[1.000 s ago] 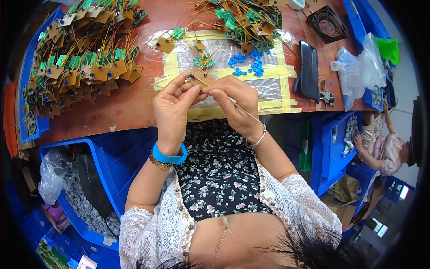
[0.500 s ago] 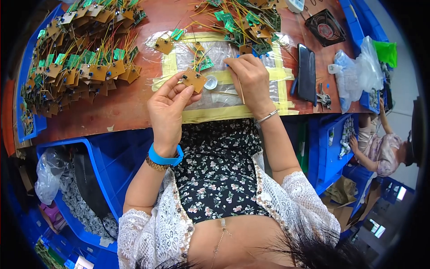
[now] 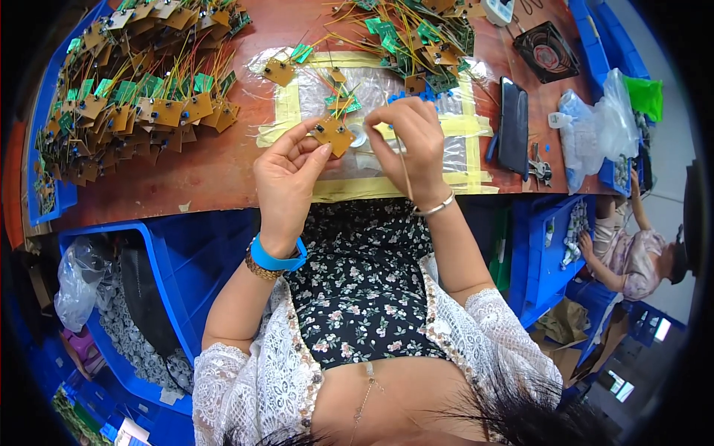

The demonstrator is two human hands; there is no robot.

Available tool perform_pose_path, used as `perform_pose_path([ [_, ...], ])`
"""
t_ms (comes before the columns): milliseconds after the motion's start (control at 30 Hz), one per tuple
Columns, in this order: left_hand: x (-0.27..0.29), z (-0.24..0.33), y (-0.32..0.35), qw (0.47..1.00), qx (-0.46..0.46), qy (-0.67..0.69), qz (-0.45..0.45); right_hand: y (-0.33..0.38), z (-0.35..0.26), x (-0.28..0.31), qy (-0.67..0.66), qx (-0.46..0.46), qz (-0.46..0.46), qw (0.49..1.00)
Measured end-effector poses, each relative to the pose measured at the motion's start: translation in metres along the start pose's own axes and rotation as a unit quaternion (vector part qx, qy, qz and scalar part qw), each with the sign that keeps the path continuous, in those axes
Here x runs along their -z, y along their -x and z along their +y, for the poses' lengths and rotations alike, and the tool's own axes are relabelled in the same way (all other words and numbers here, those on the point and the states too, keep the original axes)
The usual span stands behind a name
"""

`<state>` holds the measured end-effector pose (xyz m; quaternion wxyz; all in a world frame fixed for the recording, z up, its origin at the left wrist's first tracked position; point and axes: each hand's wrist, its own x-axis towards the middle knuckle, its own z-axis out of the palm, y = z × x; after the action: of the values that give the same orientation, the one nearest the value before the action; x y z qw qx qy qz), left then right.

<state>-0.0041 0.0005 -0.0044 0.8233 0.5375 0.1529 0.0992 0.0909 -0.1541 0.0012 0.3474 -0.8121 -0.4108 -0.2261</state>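
Note:
My left hand [image 3: 288, 178] pinches the edge of a brown circuit board [image 3: 338, 140] that carries small dark parts. Thin wires run from it to a green circuit board [image 3: 343, 102] lying just beyond. Close to its right, my right hand [image 3: 410, 145] is closed around a thin wooden stick [image 3: 407, 177], whose lower end points toward my wrist. Its thumb and forefinger are bent together near the board; whether a small part sits between them I cannot make out. A small round white dish [image 3: 358, 137] is partly hidden behind the held board. Small blue pieces [image 3: 421, 97] lie beyond my right hand.
Wired boards are heaped at the left [image 3: 141, 111] and far middle [image 3: 416, 37]. Yellow tape [image 3: 476, 149] frames a plastic sheet on the red table. Rightward are a phone [image 3: 513, 126], a fan [image 3: 547, 52], pliers [image 3: 539, 165] and plastic bags [image 3: 587, 130]. Another person [image 3: 632, 253] sits at right.
My right hand has moved from over the blue pieces back toward the board, and the stick has tilted. My left hand keeps hold of the board. The view has shifted slightly.

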Motion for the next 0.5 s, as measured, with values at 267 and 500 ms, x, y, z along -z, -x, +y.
perform_pose_path([
  [267,-0.005,-0.003,0.002,0.999,-0.007,-0.026,-0.025,-0.006,-0.030,-0.003,-0.069,-0.007,0.005,0.998],
  [500,-0.004,0.000,0.003,1.000,-0.001,-0.007,-0.027,0.002,-0.033,-0.014,-0.095,-0.024,0.063,0.993],
])
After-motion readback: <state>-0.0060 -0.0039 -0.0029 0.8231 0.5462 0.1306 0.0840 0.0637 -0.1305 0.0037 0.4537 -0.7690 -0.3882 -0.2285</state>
